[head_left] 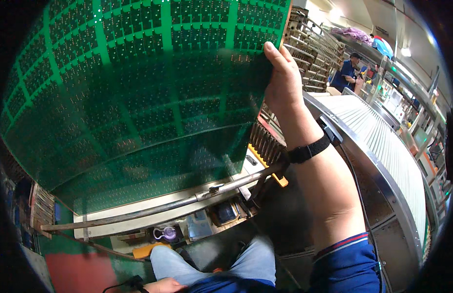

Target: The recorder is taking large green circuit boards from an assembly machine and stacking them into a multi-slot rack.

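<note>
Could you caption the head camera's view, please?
Right hand holding a green circuit panel by its edge, left hand down low.

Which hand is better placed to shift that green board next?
Probably the right hand: it holds the green board by its right edge, the thumb on the near face. The left hand is low by the lap, apart from the board.

Right hand [285, 80] raised, gripping, left hand [164, 285] low, partly visible
</note>
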{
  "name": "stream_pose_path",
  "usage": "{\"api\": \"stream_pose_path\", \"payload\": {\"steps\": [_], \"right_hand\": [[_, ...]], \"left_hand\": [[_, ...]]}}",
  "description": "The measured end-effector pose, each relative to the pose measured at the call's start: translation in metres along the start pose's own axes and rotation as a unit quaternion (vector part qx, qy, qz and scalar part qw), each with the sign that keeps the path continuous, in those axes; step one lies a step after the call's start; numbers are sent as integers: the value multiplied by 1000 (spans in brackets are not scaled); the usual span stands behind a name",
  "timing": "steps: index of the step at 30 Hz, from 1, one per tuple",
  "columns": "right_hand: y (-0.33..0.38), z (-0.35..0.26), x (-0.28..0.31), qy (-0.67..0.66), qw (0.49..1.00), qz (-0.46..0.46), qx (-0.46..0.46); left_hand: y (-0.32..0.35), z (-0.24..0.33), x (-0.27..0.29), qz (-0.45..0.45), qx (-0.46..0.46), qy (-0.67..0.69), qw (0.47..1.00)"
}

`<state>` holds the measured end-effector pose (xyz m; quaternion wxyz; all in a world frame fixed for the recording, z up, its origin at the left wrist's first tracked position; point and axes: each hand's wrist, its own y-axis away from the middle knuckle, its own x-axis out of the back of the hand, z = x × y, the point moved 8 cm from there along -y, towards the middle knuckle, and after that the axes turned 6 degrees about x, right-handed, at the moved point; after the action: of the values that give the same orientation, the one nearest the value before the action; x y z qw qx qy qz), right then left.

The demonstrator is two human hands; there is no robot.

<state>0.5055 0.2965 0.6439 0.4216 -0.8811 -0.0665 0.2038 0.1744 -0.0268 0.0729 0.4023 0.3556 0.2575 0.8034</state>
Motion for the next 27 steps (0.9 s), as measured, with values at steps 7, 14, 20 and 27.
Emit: {"api": "stream_pose_path", "payload": {"steps": [7, 14, 20, 27], "right_hand": [[3, 8, -6, 82, 988, -30, -125], [6, 1, 5, 130, 989, 26, -60], [10, 3, -9, 143, 987, 53, -44], [19, -1, -16, 142, 988, 56, -40]], "left_hand": [[8, -9, -4, 38, -33, -27, 998], [-18, -26, -23, -56, 0, 33, 998], [-5, -8, -20, -74, 22, 47, 996], [-1, -4, -20, -95, 34, 76, 992]]}}
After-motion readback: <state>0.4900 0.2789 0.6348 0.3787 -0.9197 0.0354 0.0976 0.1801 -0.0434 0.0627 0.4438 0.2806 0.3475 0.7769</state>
